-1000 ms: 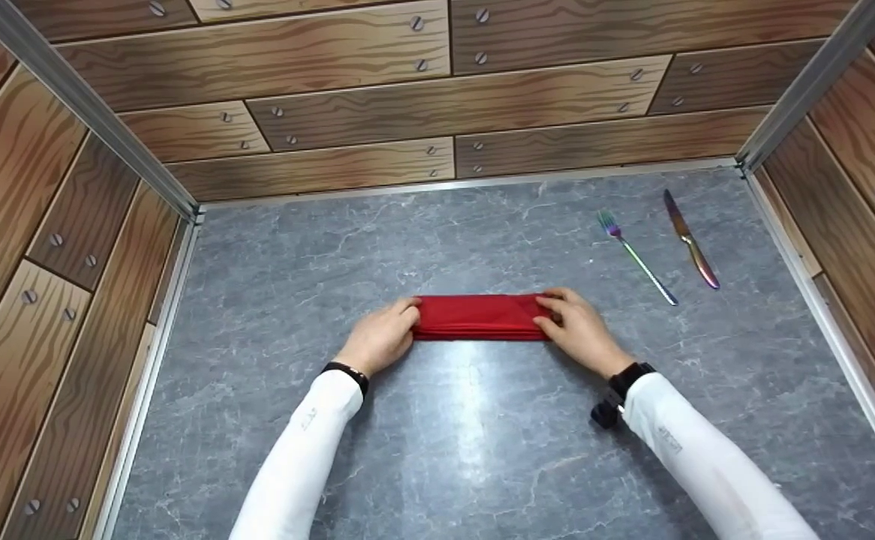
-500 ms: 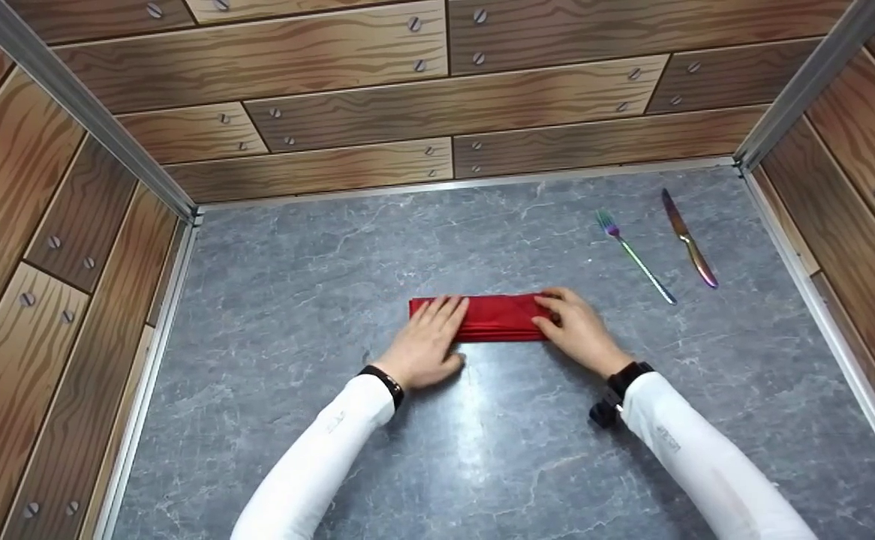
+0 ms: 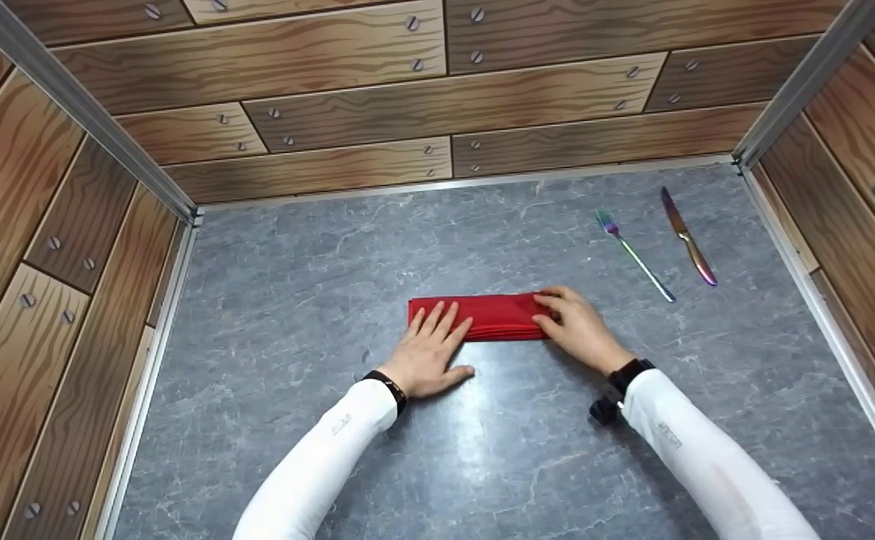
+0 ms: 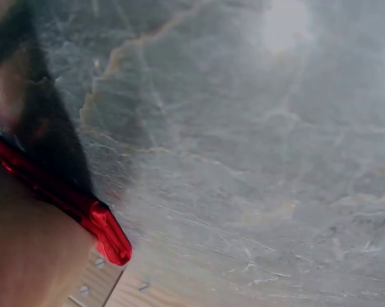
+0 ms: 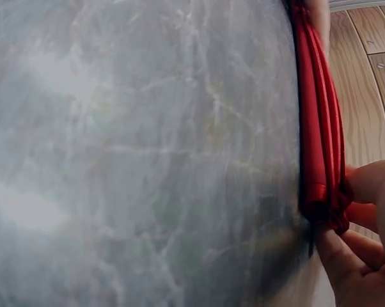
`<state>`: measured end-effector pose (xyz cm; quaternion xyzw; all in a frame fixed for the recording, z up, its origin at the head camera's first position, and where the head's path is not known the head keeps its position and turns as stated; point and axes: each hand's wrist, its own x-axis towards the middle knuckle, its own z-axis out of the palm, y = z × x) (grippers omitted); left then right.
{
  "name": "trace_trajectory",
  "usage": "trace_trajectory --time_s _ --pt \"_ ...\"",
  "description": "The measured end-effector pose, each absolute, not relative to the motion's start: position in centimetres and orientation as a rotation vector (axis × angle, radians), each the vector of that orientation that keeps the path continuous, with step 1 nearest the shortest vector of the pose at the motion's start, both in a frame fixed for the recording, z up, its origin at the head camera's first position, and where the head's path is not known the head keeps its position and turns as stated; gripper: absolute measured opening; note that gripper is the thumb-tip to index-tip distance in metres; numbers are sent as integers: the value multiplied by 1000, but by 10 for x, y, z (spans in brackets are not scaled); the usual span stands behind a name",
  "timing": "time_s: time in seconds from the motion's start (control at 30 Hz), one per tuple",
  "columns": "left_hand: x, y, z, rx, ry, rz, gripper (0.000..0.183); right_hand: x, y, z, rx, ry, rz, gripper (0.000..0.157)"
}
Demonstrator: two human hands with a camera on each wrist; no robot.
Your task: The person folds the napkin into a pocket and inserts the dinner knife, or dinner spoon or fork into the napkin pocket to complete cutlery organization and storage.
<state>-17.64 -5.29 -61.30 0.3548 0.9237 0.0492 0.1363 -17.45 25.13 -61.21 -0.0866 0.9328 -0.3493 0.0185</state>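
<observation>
A red cloth (image 3: 499, 313), folded into a long narrow strip of several layers, lies crosswise on the grey marbled table. My left hand (image 3: 428, 354) rests flat on its left part, fingers spread and straight, the thumb out on the tabletop. At the right end, my right hand (image 3: 581, 330) pinches the cloth between thumb and fingers. The right wrist view shows the stacked folds of the red cloth (image 5: 317, 128) edge-on, with fingertips at its near end. In the left wrist view a corner of the red cloth (image 4: 112, 238) sticks out past my left hand (image 4: 32, 249).
A rainbow-coloured fork (image 3: 636, 257) and a matching table knife (image 3: 687, 234) lie to the back right of the cloth. Wood-patterned panels (image 3: 347, 120) wall the table (image 3: 287, 240) at the back and both sides, with metal strips along the edges.
My left hand has let go of the cloth's left end, moved onto its top and spread its fingers, then slid slightly toward me. The right hand keeps its place.
</observation>
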Motion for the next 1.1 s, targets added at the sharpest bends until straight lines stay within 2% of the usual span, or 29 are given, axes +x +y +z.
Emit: trace_trajectory --time_s 0.23,0.43,0.63,0.83,1.1 --pt "-177 -52 -613 1036 2691 50 83 -172 233 -600 -453 3087 -776 44" --pt "-182 -51 -613 1091 2757 14 72 -169 204 -599 -660 3001 -395 60" --pt "-192 -50 -610 1090 2871 7 63 -170 193 -605 -726 2956 -294 73" --pt "-199 -59 -603 1028 2837 26 59 -171 193 -610 -727 2964 -317 65" --pt "-207 -71 -604 1104 2845 -10 53 -171 193 -610 -675 2920 -316 57"
